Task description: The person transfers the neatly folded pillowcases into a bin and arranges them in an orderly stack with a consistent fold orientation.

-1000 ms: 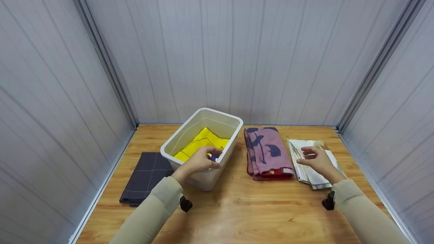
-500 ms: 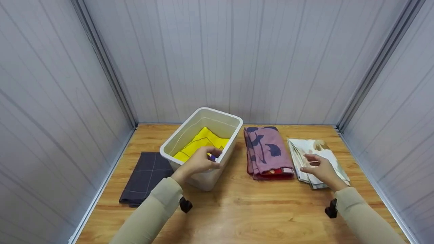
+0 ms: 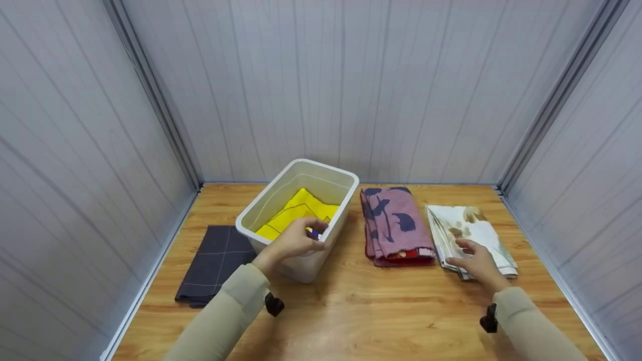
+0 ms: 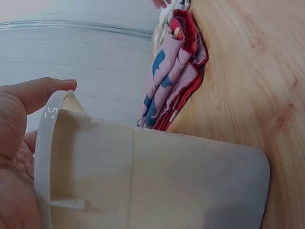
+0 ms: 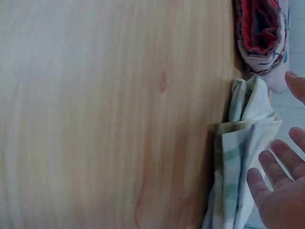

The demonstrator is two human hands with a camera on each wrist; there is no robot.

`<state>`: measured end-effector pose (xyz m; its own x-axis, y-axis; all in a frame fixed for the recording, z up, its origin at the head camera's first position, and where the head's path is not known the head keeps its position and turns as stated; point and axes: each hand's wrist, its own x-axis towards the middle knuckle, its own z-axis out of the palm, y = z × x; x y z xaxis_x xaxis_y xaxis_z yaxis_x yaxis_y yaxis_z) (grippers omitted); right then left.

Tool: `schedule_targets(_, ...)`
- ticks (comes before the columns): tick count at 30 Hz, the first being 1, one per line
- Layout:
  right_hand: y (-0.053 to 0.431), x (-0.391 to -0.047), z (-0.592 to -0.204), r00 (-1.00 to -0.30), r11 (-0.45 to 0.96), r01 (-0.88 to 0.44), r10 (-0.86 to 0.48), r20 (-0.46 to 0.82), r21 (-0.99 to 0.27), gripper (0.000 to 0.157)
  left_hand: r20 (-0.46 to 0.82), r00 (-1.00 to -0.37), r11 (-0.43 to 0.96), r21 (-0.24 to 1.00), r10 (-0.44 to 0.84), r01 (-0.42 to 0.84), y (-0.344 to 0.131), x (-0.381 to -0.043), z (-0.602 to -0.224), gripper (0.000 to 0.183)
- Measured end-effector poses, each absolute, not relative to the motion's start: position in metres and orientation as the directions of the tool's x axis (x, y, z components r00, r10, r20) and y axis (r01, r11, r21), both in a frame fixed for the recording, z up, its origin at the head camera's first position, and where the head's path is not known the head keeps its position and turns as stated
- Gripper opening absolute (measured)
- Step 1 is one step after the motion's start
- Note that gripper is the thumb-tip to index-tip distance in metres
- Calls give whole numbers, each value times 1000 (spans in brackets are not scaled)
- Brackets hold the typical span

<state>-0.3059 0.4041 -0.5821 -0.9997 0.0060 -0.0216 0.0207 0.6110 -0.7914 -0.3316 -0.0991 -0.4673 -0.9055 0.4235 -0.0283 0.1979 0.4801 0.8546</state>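
My left hand (image 3: 293, 239) is at the near rim of a white plastic bin (image 3: 271, 195), its fingers curled over the edge. In the left wrist view, the bin's rim (image 4: 44, 138) lies against this hand. Inside the bin lies a folded yellow cloth (image 3: 296, 210), partly covered by the hand. My right hand (image 3: 479, 263) hovers over the front part of a folded white cloth (image 3: 451, 225) with brown flower marks, holding nothing. The right wrist view has its fingers (image 5: 274, 171) spread beside that cloth's folds (image 5: 238, 157); whether they touch cannot be told.
A folded pink cloth (image 3: 396, 225) with dark leaf shapes and a red underside lies between bin and white cloth. Left of the bin is a folded dark checked cloth (image 3: 215, 265). Pale panel walls (image 3: 321, 90) enclose the wooden tabletop (image 3: 361, 311) on three sides.
My right hand has moved down and toward me over the white cloth, uncovering more of its brown pattern. My left hand and the bin have stayed in place.
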Motion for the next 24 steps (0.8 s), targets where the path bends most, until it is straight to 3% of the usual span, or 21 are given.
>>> schedule_targets(14,404,-308,-601,-996,637,65,-2,-86,-768,87,-69,-908,504,848,413,164,-100,-332,-468,48)
schedule_targets(24,405,-309,-606,-997,657,52,-11,-79,-752,83,-4,-899,481,846,438,230,-100,-332,-470,48)
